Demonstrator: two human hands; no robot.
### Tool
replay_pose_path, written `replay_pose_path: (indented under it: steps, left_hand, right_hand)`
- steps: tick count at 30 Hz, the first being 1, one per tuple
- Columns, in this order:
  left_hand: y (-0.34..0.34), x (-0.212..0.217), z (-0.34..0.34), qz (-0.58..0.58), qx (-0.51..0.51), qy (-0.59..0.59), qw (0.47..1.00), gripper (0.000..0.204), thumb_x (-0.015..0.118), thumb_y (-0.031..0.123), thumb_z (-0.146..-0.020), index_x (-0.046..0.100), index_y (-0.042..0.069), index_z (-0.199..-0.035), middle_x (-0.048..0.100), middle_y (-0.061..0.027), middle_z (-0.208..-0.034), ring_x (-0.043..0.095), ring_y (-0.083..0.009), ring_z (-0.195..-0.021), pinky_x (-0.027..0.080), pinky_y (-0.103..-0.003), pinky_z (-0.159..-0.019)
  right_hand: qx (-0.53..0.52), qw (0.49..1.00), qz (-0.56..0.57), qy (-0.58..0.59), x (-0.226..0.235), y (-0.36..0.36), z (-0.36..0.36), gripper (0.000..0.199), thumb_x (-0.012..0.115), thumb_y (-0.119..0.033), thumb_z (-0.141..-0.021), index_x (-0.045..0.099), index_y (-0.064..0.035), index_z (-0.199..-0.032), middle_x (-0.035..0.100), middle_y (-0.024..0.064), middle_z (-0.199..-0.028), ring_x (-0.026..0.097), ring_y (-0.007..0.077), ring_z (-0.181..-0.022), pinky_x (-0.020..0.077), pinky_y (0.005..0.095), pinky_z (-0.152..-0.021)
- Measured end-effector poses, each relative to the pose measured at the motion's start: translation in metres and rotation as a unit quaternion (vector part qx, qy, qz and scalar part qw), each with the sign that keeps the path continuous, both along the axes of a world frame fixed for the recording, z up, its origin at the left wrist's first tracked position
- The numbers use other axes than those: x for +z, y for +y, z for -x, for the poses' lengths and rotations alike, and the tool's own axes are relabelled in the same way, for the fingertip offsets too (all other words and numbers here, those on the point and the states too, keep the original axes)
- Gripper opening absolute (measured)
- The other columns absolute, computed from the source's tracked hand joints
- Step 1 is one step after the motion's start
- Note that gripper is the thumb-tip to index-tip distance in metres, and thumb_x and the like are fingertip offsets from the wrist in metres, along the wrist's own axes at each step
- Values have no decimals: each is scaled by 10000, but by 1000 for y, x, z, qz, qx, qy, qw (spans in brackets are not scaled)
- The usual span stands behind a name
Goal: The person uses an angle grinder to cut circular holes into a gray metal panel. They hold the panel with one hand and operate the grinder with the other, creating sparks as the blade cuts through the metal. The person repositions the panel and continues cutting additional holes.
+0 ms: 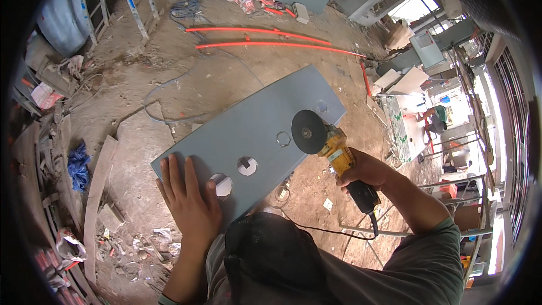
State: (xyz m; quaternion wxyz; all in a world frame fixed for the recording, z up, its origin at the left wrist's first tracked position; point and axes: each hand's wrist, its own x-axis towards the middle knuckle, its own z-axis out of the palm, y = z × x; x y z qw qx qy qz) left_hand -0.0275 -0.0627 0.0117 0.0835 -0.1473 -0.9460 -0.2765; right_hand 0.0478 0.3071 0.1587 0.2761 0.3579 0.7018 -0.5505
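Note:
A long grey panel (265, 101) lies at a slant in front of me, with two holes cut through it. Farther along it, two more rounded outlines show, and I cannot tell whether they go all the way through. My left hand (189, 197) rests flat on the panel's near left end, fingers spread, beside the nearest hole (221, 185). In my right hand (364, 169) is a yellow and black angle grinder (340, 159), gripped round its body. Its dark disc (309, 131) is over the panel's right part; whether it touches the surface cannot be seen. A black cord hangs from the grinder's end.
Orange pipes (265, 44) and a thin cable lie on the dirt floor beyond the panel. Ladders (132, 3) stand at the far left, boards (99, 192) and a blue plastic bag (79, 166) nearer. Another person (437, 118) bends over at the right, near metal frames.

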Motion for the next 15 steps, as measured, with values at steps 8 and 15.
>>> replay_pose_path:
  steps: [8,15]
  left_hand:
    - [-1,-2,1,-13,-11,-14,1000,595,511,340,-1073,453,-7,-1553,308,-304,-1674,213,-504,-1587,147,-683,-1255]
    - [-3,-2,1,-31,-19,-14,999,607,528,324,-1052,456,-26,-1544,296,-319,-1673,197,-515,-1588,122,-685,-1260]
  right_hand:
    - [-4,1000,-1,-3,0,-9,2,577,805,14,-760,510,-1,-1256,674,99,-870,708,211,-710,607,362,-659]
    - [0,1000,-24,-13,-4,-9,-1,592,811,8,-754,515,10,-1267,679,100,-900,722,218,-738,617,363,-686]
